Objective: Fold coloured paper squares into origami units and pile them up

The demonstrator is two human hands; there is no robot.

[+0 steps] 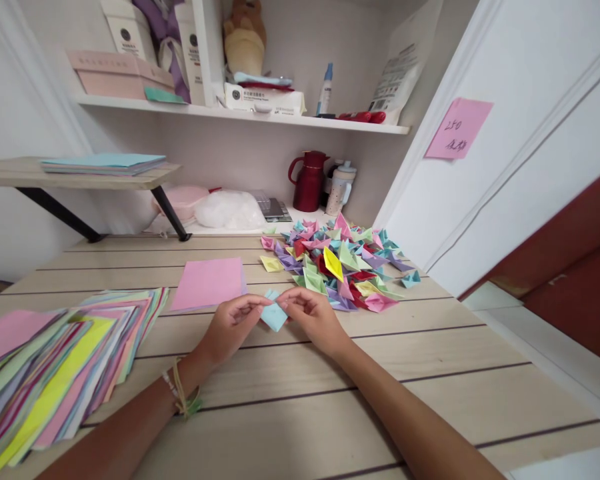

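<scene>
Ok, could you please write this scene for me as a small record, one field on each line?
Left hand: pinching the left side of a folded light-blue paper
Right hand: pinching the right side of the same paper
Paper boats: many-coloured heap, beyond the right hand
Pink sheet: flat, beyond the left hand
Coloured sheets: fanned out at the table's left
Table: wood-look, dark lines
Back: dark-red jug beside a pale bottle
Note: pink, handwritten, "250" readable
</scene>
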